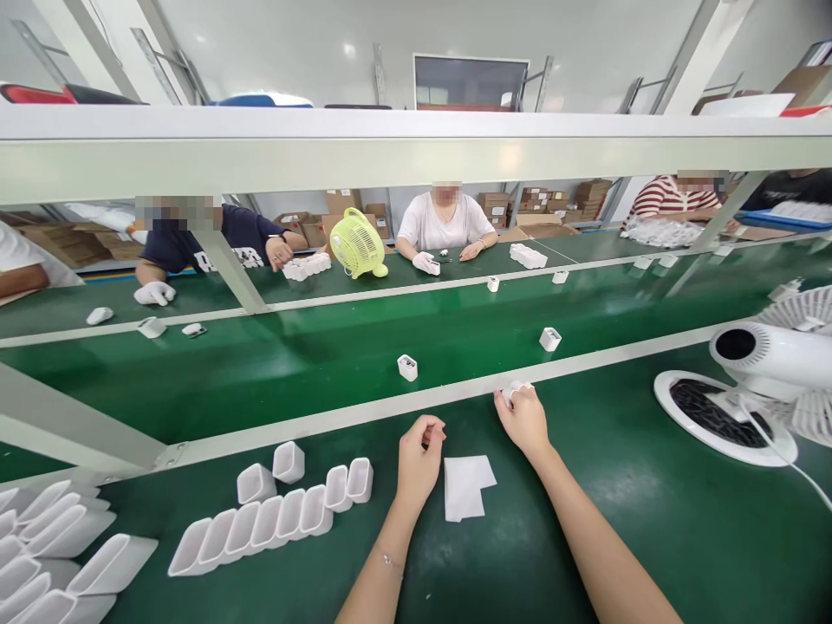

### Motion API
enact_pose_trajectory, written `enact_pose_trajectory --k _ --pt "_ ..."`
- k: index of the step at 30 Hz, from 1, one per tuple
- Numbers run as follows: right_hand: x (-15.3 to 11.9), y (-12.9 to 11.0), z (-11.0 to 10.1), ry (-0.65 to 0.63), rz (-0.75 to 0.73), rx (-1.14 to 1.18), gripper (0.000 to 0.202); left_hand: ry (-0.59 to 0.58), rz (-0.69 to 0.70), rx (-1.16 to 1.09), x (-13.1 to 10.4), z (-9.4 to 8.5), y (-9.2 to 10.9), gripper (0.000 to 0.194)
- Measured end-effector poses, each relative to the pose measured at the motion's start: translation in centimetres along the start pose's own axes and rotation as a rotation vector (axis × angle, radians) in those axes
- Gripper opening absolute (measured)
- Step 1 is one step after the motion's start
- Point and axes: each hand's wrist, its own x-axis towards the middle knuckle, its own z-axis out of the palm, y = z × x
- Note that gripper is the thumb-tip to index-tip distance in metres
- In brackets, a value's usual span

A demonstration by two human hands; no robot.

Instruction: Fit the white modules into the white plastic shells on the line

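My left hand (421, 458) is held above the green bench, its fingers curled loosely toward the thumb, with nothing visible in them. My right hand (525, 422) is closed on a small white plastic part (518, 389) at the bench's raised far edge; fingers cover much of it. Between my forearms lies a notched piece of white paper (465, 488). To the left of my left hand stands a row of open white plastic cups (265, 523), touching one another. Two more white cups (256, 484) sit just behind that row.
Many white cups (52, 546) are piled at the lower left. A white fan (754, 373) stands at the right, its cord trailing. Filled white cups (407, 368) sit on the green conveyor (338, 342) beyond the pale rail. Co-workers sit opposite, near a yellow-green fan (357, 244). A shelf beam (416, 160) crosses overhead.
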Motion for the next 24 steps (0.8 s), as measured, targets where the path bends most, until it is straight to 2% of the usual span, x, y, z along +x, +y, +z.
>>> enact_pose_trajectory --k 11,24 --pt "0.2 -1.5 -1.6 -0.158 0.158 -0.107 0.041 -0.013 0.043 0.046 0.0 0.0 0.0 0.026" --pt "0.6 -2.2 -2.4 -0.386 0.206 -0.115 0.037 -0.019 0.063 0.091 -0.1 -0.1 0.1 0.024"
